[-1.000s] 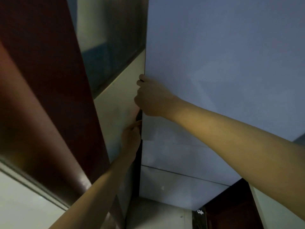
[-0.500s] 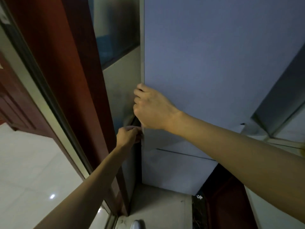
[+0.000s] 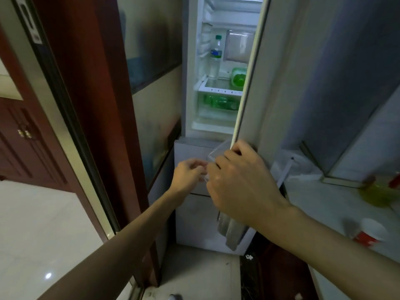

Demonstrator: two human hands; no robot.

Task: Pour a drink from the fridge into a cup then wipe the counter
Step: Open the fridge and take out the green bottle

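Observation:
The fridge door (image 3: 279,87) stands open on the right. My right hand (image 3: 242,182) grips its lower edge, fingers curled round it. My left hand (image 3: 189,173) hovers just left of it, by the corner of a clear door bin (image 3: 217,153), fingers loosely curled and blurred. Inside the lit fridge, a clear bottle (image 3: 215,58) with a green cap and blue label stands on a shelf. A green container (image 3: 238,80) sits beside it, and green bottles (image 3: 218,102) lie in the drawer below. A red-and-white cup (image 3: 371,232) stands on the white counter (image 3: 318,204).
A grey cloth (image 3: 231,233) hangs below my right hand, in front of the lower fridge drawers. A blurred yellow-green object (image 3: 377,194) sits far right on the counter. A dark red-brown door frame (image 3: 97,105) and a sliding-door rail hem in the left side.
The fridge door has swung open to the right, showing the lit interior. My right hand moved with the door's edge. My left hand came off the gap and the view dropped lower.

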